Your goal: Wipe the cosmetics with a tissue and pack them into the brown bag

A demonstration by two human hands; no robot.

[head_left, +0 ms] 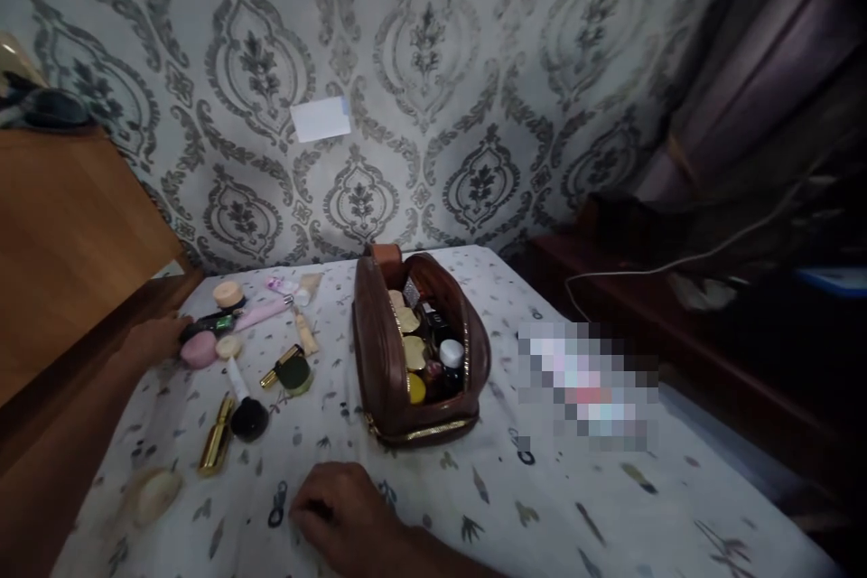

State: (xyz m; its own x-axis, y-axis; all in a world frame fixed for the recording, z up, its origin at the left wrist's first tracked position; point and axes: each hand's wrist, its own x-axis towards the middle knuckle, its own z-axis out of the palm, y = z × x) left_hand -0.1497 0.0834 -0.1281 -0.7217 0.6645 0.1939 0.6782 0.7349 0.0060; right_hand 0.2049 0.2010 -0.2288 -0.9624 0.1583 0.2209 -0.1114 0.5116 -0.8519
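At the table's left edge my left hand (157, 340) is closed at the end of a dark, slim item with a green patch (215, 322); its fingertips are partly hidden. Close by are a pink round sponge-like piece (199, 349), a small cream round piece (228, 346), a peach-topped jar (228, 294) and a pink tube (263, 312). My right hand (349, 510) rests on the cloth, fingers curled in, with nothing visible in them. Beyond it stands a brown zippered bag (379, 361), unzipped, holding several jars and bottles, some with gold lids.
Nearer on the left lie a gold tube (217, 438), a brush with a white handle and dark head (249, 418), a green compact (294, 374) and a pale round item (158, 497). A wooden panel (68, 217) borders the left. A blurred-out patch (589, 388) covers something at right.
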